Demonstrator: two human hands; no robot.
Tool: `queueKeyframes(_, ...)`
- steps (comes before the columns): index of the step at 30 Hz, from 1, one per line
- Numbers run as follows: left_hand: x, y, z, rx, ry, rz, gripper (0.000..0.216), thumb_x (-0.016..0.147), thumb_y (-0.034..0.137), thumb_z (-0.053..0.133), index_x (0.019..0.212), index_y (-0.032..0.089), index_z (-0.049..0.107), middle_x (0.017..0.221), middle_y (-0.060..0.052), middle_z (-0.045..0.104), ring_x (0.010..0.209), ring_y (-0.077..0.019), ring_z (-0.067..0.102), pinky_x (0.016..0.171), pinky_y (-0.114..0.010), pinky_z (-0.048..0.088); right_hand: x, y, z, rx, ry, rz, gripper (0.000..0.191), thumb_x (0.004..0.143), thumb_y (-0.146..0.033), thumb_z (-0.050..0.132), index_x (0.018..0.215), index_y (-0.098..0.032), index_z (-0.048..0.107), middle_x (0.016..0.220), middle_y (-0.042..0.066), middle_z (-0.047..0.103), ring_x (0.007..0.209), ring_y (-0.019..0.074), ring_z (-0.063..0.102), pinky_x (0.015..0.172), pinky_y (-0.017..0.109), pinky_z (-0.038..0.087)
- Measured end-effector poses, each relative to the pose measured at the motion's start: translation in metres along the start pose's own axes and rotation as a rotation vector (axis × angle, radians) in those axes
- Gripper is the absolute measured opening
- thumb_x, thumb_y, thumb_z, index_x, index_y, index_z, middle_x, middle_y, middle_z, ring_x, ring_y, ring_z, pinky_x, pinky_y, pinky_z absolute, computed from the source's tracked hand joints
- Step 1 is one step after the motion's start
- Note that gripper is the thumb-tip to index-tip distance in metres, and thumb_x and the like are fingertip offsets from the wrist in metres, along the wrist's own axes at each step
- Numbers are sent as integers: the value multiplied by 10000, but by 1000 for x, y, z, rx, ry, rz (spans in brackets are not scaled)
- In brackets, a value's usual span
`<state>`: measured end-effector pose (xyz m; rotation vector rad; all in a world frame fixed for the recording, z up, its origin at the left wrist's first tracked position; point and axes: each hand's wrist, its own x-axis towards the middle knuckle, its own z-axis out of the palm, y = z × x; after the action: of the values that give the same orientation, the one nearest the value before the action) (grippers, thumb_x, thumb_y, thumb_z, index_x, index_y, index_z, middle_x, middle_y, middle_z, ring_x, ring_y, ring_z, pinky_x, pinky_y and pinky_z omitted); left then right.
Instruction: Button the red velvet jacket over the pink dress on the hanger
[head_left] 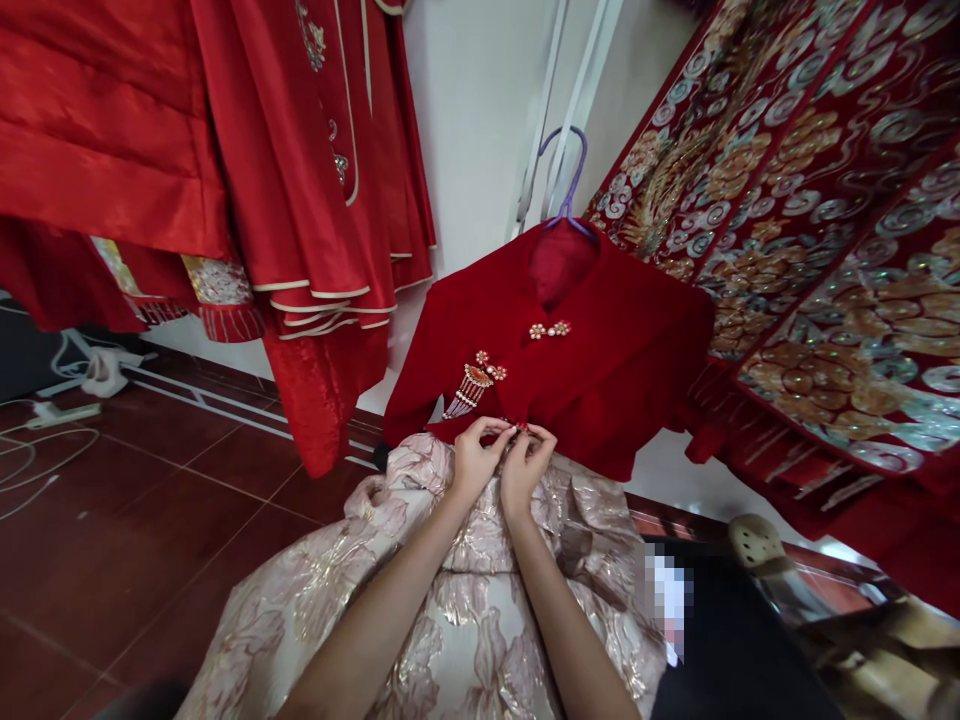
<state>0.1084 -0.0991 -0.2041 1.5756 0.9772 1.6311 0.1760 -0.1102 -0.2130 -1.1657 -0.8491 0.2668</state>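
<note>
Head view: around the red jacket (562, 375) on its purple hanger (574, 180), a tiled floor (172, 530) lies left, a pale wall (469, 130) behind, red garments (262, 150) upper left and an embroidered garment (817, 230) right. Patterned fabric (480, 640) spreads below the jacket, whose lower edge the left hand (476, 457) and right hand (525, 465) pinch between their fingers.

Dim light leaves the floor (176, 545) at left dark; the sequined garment (814, 190) at right glints. The near-right corner looks blurred.
</note>
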Motion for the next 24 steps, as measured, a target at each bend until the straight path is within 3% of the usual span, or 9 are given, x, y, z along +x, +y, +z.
queueKeyframes(16,-1,1,1,-5,5,18,94,775,221,631,847,162,620,818,-39,679,778,-135,649,780,-264,511,1,4,0,3,-30,-54,145,853,-268,460,960,-172,474,948,58,549,779,135,528,735,275,435)
queueKeyframes(24,-2,10,-2,92,3,10,241,859,348,526,737,177,645,737,-18,655,710,-130,597,700,-222,461,0,1,0,-14,-80,-44,226,863,-338,476,1013,-170,474,967,65,541,805,142,524,741,278,428)
